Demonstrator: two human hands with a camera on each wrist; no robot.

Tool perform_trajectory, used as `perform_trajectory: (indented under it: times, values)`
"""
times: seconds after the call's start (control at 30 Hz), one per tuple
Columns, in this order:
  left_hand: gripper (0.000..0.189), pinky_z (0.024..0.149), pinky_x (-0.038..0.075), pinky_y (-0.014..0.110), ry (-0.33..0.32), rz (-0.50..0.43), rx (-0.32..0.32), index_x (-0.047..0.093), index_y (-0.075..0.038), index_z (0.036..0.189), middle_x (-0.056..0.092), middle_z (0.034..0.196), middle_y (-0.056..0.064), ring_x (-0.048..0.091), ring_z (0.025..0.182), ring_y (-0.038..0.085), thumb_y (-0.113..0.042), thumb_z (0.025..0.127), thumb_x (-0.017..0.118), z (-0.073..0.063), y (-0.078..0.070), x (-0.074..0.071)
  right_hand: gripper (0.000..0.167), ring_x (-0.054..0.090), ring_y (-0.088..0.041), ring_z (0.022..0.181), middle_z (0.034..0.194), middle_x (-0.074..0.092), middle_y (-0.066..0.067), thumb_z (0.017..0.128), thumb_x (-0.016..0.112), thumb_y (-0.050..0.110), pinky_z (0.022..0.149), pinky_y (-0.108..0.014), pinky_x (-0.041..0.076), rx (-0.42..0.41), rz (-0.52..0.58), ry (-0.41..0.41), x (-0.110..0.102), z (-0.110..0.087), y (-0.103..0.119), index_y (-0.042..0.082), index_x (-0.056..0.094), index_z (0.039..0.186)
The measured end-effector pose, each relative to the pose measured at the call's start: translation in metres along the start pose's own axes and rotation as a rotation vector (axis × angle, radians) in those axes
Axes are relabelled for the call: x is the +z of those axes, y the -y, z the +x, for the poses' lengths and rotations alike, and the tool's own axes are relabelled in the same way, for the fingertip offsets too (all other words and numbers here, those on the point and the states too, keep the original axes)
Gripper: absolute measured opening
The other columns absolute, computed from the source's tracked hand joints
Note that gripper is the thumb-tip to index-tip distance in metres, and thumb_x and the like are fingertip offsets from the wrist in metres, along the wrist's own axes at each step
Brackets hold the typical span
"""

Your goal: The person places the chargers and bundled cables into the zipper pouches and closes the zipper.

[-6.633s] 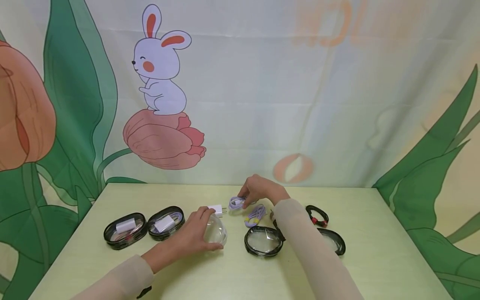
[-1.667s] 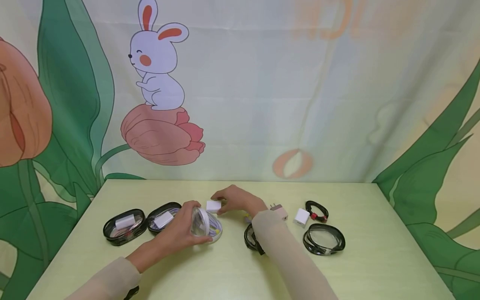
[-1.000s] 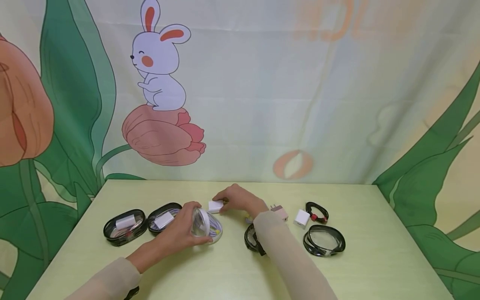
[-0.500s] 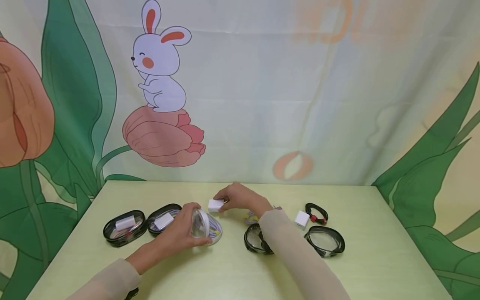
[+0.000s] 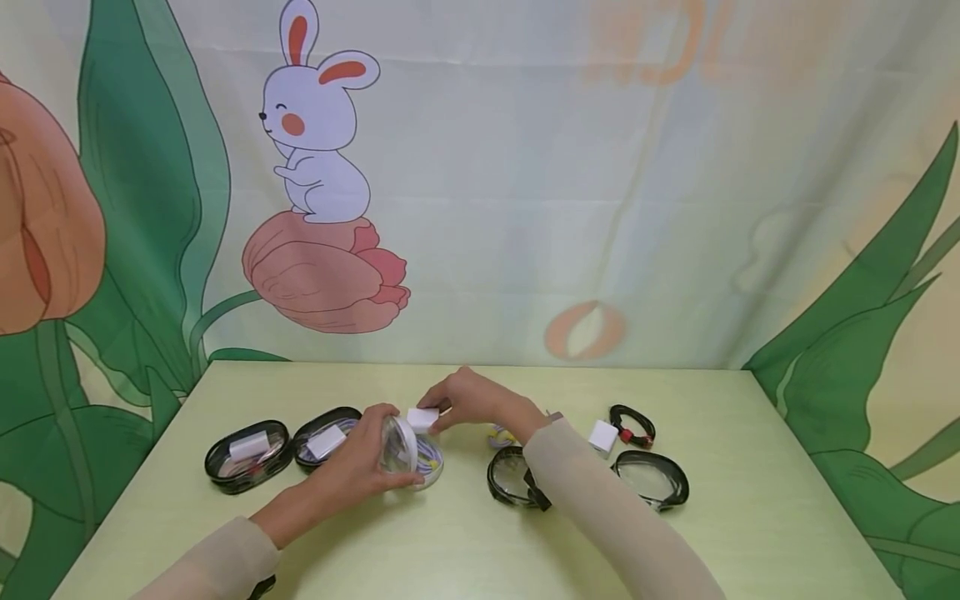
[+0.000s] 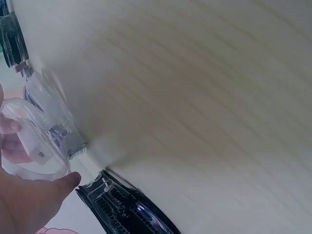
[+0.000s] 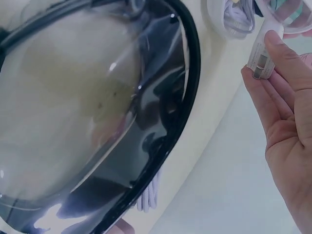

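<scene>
My left hand (image 5: 358, 460) holds the raised lid of a clear oval case (image 5: 437, 478) with a white rim, thumb at the front and fingers behind. A coiled lavender cable (image 5: 429, 455) with a yellow tie lies in the case's lower half. My right hand (image 5: 480, 398) pinches a white charger plug (image 5: 422, 419) between thumb and fingers, just behind the open case. In the right wrist view the plug (image 7: 261, 57) shows its metal prongs close to the clear lid. The left wrist view shows the plug (image 6: 35, 141) through the lid.
Two black-rimmed cases (image 5: 247, 479) with plugs and cables stand at left, the nearer one (image 5: 327, 443) beside my left hand. Two more black-rimmed cases (image 5: 510, 477) (image 5: 664, 482) lie at right. Behind them are a white plug (image 5: 602, 437), a black-and-red cable (image 5: 633, 425) and a lavender cable (image 5: 500, 436).
Earlier the right hand held the lavender cable; it now lies in the clear case. The right hand has since taken the white plug and just moved it slightly left and nearer the case.
</scene>
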State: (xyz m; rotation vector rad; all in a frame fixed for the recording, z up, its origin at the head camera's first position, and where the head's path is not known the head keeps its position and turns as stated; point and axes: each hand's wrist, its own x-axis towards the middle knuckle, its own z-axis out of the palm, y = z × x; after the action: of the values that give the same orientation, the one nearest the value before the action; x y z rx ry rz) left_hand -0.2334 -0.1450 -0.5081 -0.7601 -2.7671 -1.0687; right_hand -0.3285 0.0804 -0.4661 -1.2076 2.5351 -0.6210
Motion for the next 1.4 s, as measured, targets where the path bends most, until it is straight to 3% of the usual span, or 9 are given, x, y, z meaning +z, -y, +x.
perform_trajectory:
  times: [0.33, 0.6, 0.73, 0.87, 1.03, 1.2, 1.4]
  values:
    - [0.095, 0.098, 0.049, 0.05, -0.016, 0.024, 0.038, 0.037, 0.003, 0.136, 0.047, 0.129, 0.021, 0.054, 0.114, 0.032, -0.04, 0.072, 0.093, 0.0, 0.001, 0.002, 0.034, 0.067, 0.005, 0.082, 0.1, 0.077, 0.003, 0.081, 0.088, 0.022, 0.073, -0.009, 0.051, -0.039, 0.015, -0.027, 0.021, 0.002, 0.013, 0.011, 0.077, 0.112]
    - [0.105, 0.101, 0.047, 0.053, 0.007, 0.019, 0.074, 0.034, 0.004, 0.143, 0.046, 0.137, 0.024, 0.052, 0.121, 0.036, -0.041, 0.07, 0.094, 0.001, -0.001, -0.002, 0.026, 0.063, 0.0, 0.077, 0.09, 0.073, 0.003, 0.085, 0.082, 0.014, 0.069, -0.011, 0.048, 0.021, -0.043, -0.089, 0.039, 0.007, 0.022, 0.012, 0.071, 0.107]
    - [0.116, 0.108, 0.04, 0.061, 0.009, 0.076, 0.137, 0.029, 0.005, 0.148, 0.039, 0.147, 0.028, 0.044, 0.133, 0.044, -0.034, 0.063, 0.099, -0.002, 0.001, -0.006, 0.025, 0.067, -0.001, 0.085, 0.095, 0.074, 0.005, 0.084, 0.083, 0.011, 0.074, -0.013, 0.05, 0.055, 0.038, -0.019, 0.034, 0.003, 0.021, 0.013, 0.072, 0.106]
    - [0.111, 0.108, 0.038, 0.064, -0.004, 0.159, 0.227, 0.035, 0.006, 0.143, 0.038, 0.147, 0.031, 0.039, 0.135, 0.049, -0.019, 0.058, 0.1, -0.007, 0.005, -0.011, 0.028, 0.07, -0.005, 0.093, 0.102, 0.075, 0.003, 0.085, 0.084, 0.011, 0.078, -0.014, 0.052, 0.084, 0.137, 0.057, 0.028, -0.003, 0.019, 0.013, 0.073, 0.111]
    - [0.087, 0.105, 0.044, 0.06, 0.086, 0.228, 0.254, 0.045, -0.001, 0.14, 0.039, 0.147, 0.026, 0.04, 0.134, 0.045, -0.01, 0.068, 0.093, -0.011, 0.007, -0.016, 0.044, 0.071, -0.012, 0.099, 0.111, 0.074, -0.004, 0.086, 0.082, 0.008, 0.081, -0.017, 0.054, 0.126, 0.226, 0.064, 0.026, -0.01, 0.018, 0.008, 0.067, 0.127]
    - [0.074, 0.101, 0.048, 0.055, 0.18, 0.321, 0.268, 0.048, -0.009, 0.146, 0.041, 0.149, 0.021, 0.042, 0.133, 0.039, -0.03, 0.084, 0.083, -0.01, 0.004, -0.013, 0.062, 0.071, -0.015, 0.102, 0.118, 0.073, -0.008, 0.087, 0.079, 0.001, 0.082, -0.021, 0.055, 0.186, 0.33, 0.077, 0.024, -0.015, 0.017, 0.006, 0.053, 0.142]
    - [0.055, 0.103, 0.047, 0.055, 0.202, 0.368, 0.276, 0.056, -0.011, 0.141, 0.046, 0.147, 0.017, 0.046, 0.132, 0.037, -0.041, 0.096, 0.067, -0.006, -0.002, -0.008, 0.054, 0.068, -0.025, 0.111, 0.124, 0.069, -0.013, 0.092, 0.068, -0.007, 0.084, -0.024, 0.056, 0.201, 0.299, 0.05, 0.016, -0.016, 0.015, 0.004, 0.053, 0.143]
